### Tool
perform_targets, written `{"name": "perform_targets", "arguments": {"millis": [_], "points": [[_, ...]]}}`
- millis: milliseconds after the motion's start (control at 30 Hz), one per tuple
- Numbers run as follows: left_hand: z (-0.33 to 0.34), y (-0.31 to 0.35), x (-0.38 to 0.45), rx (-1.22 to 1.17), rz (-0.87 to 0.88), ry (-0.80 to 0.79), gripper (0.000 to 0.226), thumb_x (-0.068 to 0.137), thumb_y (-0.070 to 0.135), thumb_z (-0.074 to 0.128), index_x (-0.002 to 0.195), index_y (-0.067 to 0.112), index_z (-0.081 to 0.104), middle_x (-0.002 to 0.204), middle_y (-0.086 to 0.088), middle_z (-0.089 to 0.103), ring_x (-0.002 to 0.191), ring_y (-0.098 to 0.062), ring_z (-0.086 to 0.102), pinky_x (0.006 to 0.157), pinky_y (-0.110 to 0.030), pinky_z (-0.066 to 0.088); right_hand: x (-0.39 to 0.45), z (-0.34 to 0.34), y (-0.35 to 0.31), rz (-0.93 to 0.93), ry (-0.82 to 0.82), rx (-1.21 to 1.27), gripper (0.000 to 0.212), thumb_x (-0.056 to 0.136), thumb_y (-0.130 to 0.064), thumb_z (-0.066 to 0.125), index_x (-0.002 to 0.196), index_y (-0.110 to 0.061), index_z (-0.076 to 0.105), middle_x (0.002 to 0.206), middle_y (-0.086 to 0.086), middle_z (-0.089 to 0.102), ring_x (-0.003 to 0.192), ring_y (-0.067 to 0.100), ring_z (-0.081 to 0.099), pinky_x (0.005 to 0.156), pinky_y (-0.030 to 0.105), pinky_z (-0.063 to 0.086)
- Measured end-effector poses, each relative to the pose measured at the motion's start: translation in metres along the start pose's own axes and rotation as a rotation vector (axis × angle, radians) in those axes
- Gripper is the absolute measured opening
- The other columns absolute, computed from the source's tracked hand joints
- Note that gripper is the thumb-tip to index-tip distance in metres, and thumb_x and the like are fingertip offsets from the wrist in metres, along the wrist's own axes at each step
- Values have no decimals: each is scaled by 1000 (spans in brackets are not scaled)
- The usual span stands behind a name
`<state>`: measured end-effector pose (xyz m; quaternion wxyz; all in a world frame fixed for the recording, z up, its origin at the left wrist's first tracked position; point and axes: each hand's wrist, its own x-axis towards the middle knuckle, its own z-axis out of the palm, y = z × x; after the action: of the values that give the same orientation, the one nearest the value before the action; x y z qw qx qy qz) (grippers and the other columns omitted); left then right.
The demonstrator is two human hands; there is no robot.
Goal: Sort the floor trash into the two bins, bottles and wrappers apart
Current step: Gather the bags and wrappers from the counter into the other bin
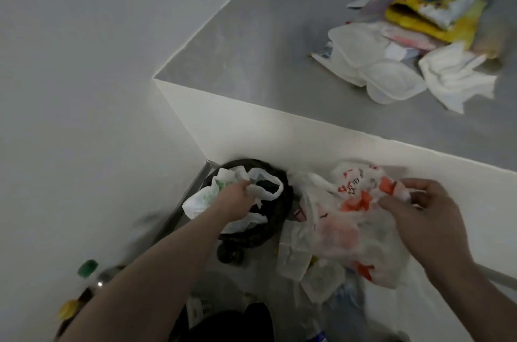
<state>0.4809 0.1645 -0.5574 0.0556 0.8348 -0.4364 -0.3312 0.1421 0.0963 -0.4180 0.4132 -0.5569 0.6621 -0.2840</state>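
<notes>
The left hand point(237, 196) pushes a white bag point(207, 196) into the dark bin point(282, 210) at bottom middle, the right hand point(419, 207) pinches a red-printed bag point(355, 215), probably next.

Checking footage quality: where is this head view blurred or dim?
Head view: dim, flat indoor light; motion blur smears the green-capped bottle at lower left and the red-printed plastic bag in the right hand; wide-angle lens bends the grey countertop edges.
</notes>
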Motion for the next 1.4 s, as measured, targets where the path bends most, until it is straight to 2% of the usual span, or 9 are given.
{"name": "perform_targets", "arguments": {"millis": [100, 333, 600, 733, 867, 1000, 1167, 1267, 1400], "points": [[-15, 1, -45, -18, 18, 138, 49, 96, 46, 53, 141, 25, 53, 131, -4, 63, 119, -24, 59, 102, -39, 46, -20, -8, -4, 11, 20, -6, 29, 77, -29, 80, 100, -23, 63, 89, -6, 67, 90, 26, 65, 84, 44, 52], [-13, -43, -66, 62, -238, 94, 68, 77, 47, 58, 143, 37, 46, 160, -3, 18, 142, -34, 25, 116, -44, 30, -35, -3, -26, -123, -37, -64, 24, 78, -25, 81, 93, -25, 62, 86, -7, 68, 77, 11, 60, 76, 33, 41], [28, -32, 15, 111, -93, -41, 44, 95, 32, 55, 134, 13, 58, 136, -7, 59, 125, -25, 54, 101, -32, 42, -16, 14, -26, -190, -65, -106, 20, 80, -29, 80, 86, -33, 61, 72, -19, 66, 73, -13, 58, 58, 4, 39], [56, -27, 48, 274, -132, -266, 60, 100, 56, 38, 145, 18, 48, 148, -7, 49, 132, -29, 48, 109, -39, 38, -7, 18, -28, -198, -93, -141, 20, 78, -40, 80, 85, -34, 63, 83, -32, 63, 76, -6, 59, 56, 7, 39], [97, -63, 81, 320, -200, -513, 103, 65, 94, 28, 146, 30, 43, 153, -2, 44, 134, -32, 45, 110, -51, 36, -7, 22, -30, -232, -138, -190, 23, 73, -46, 82, 78, -32, 65, 80, -30, 63, 74, -1, 58, 52, 9, 40], [59, -22, 38, 192, -114, -157, 31, 90, 33, 52, 111, 17, 68, 115, -5, 70, 103, -25, 66, 89, -36, 53, -8, 20, -36, -235, -145, -214, 19, 76, -45, 80, 78, -34, 65, 85, -34, 62, 76, -5, 58, 55, 10, 36], [35, -37, -33, 30, -154, 347, 60, 79, 39, 63, 136, 26, 49, 146, 1, 39, 132, -28, 40, 109, -47, 37, -18, 20, -45, -276, -145, -159, 17, 77, -40, 82, 82, -31, 68, 83, -27, 65, 77, -4, 59, 59, 8, 39], [39, -57, -59, -223, -391, 346, 75, 82, 38, 66, 148, 23, 33, 156, -10, 21, 140, -37, 27, 115, -52, 30, -28, 26, -52, -287, -139, -98, 16, 79, -38, 81, 82, -31, 67, 76, -17, 67, 76, -7, 59, 59, 1, 39], [51, -79, -69, -260, -423, 88, 49, 90, 28, 60, 139, 22, 56, 145, -14, 48, 133, -32, 45, 109, -39, 43, -39, 50, -58, -309, -129, -72, 22, 79, -41, 81, 91, -29, 68, 79, -15, 66, 74, -4, 59, 60, 3, 40]]}}
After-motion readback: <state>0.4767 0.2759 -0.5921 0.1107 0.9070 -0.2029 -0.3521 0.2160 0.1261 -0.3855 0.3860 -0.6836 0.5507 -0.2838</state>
